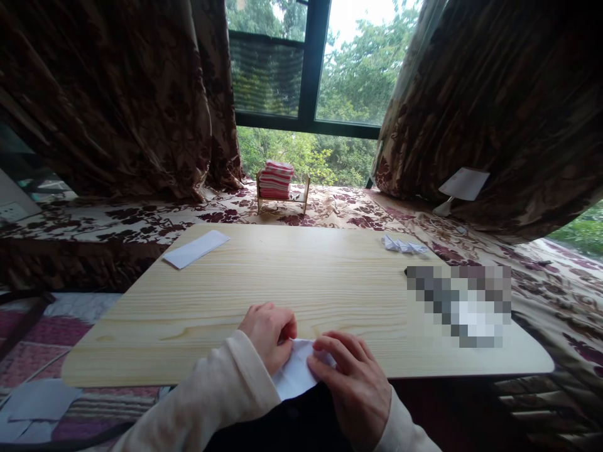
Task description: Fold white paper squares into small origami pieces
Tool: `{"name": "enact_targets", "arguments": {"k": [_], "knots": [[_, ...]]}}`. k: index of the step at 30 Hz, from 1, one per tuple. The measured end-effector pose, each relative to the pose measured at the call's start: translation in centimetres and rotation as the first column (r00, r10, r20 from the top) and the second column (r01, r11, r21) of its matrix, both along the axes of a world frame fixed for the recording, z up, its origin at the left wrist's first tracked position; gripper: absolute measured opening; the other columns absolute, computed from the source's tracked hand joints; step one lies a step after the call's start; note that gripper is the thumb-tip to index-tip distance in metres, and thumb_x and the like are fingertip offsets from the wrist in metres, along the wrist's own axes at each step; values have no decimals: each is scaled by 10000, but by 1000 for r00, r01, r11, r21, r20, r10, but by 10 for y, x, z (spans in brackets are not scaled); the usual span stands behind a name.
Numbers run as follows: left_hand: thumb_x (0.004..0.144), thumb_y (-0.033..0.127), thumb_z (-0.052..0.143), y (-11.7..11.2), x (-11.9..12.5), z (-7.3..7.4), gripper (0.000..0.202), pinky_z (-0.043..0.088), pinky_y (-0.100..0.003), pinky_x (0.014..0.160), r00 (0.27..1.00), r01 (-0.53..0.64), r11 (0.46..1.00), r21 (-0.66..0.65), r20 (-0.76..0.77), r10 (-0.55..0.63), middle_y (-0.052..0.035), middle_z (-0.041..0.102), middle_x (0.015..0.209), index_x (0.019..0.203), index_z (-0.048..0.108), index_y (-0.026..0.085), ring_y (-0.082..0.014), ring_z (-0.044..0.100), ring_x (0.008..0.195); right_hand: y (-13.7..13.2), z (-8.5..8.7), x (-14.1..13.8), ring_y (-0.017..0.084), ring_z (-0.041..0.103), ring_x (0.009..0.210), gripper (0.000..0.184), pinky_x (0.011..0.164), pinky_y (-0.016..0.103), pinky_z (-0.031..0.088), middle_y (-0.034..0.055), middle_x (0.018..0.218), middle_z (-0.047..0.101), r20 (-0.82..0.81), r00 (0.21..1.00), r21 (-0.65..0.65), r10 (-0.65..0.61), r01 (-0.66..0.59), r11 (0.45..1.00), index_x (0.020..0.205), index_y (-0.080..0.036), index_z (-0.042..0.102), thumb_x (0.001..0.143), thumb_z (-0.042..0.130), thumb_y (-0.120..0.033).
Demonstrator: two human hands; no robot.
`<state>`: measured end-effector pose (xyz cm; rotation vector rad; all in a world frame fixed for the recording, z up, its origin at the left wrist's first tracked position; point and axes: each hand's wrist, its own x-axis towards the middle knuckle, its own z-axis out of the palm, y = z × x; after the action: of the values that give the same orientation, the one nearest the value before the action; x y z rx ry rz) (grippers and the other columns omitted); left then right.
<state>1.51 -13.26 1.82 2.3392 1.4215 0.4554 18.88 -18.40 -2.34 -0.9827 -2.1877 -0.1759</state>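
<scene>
A piece of white paper (298,369) with faint creases lies at the near edge of the wooden table (226,314), between my hands. My left hand (269,336) is closed at the paper's upper left corner, its fingers curled in and the thumb against the sheet. From the right, my right hand (353,380) grips the paper with its thumb and bent fingers, covering the right side. The lower part of the sheet reaches past the table edge, over dark clothing.
White paper strips (196,249) lie at the table's far left, and small folded paper pieces (404,245) at the far right. A blurred-out object (456,307) is on the right. Behind stand a small rack of pink cloths (277,180) and a white lamp (464,183).
</scene>
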Motion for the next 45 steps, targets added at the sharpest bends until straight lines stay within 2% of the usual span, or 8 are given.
{"name": "enact_targets", "arguments": {"k": [9,15,24,29,32,35,40,45], "knots": [[789,250,480,-54,-42,11,93,443,-235,758,865,-218,971,97,480,147,6,601,852,782,569,225,-143,561,866,1,-7,0,220,487,939,277,752,374,407,83,919,578,-88,996,-19,13,-15,1000,908,-224,632,831,379,-142],[729,170,480,-16,-1,0,137,415,-324,707,984,-130,983,130,136,112,-13,593,704,645,587,189,-175,546,755,-3,-10,7,213,484,931,290,719,357,422,83,921,571,-65,997,32,45,-43,999,915,-224,624,855,347,-164],[647,266,555,-4,8,-1,99,353,-372,728,990,10,999,31,-142,-6,-6,592,702,587,595,198,-200,516,780,-3,-17,17,217,479,980,267,743,372,440,86,970,567,-66,992,54,104,-101,993,991,-228,603,867,371,-179],[587,181,583,0,10,0,52,356,-344,731,991,110,993,-43,-66,-112,24,588,616,538,582,196,-160,513,689,-9,-10,23,213,498,959,257,739,373,450,76,949,578,-110,984,34,137,-134,990,969,-248,617,858,399,-170],[609,169,565,17,13,7,62,373,-273,645,965,108,993,-39,242,-96,25,565,563,551,579,184,-135,499,630,10,13,33,211,512,965,276,800,400,439,87,1012,568,-262,956,-118,135,-170,978,1010,-249,610,856,387,-197],[628,233,591,47,20,16,78,381,-263,658,786,-20,1000,-13,618,23,8,563,600,590,588,166,-140,503,659,60,38,35,222,555,937,364,753,366,466,98,1012,593,-578,814,-321,-60,-159,934,1144,-224,535,785,531,-283],[683,347,554,95,22,14,205,387,-245,572,663,-124,992,-39,740,112,-3,558,585,629,561,150,-127,497,585,152,48,5,167,595,676,473,598,283,476,38,758,645,-878,324,-475,-353,-494,728,950,-174,624,557,721,-419],[622,380,622,107,5,-10,238,389,-218,523,599,-128,982,-136,779,186,-7,585,580,630,589,144,-120,514,558,176,23,-25,118,527,503,347,519,253,434,-1,542,608,-890,270,-455,-367,-555,696,636,-138,658,438,784,-394]]}}
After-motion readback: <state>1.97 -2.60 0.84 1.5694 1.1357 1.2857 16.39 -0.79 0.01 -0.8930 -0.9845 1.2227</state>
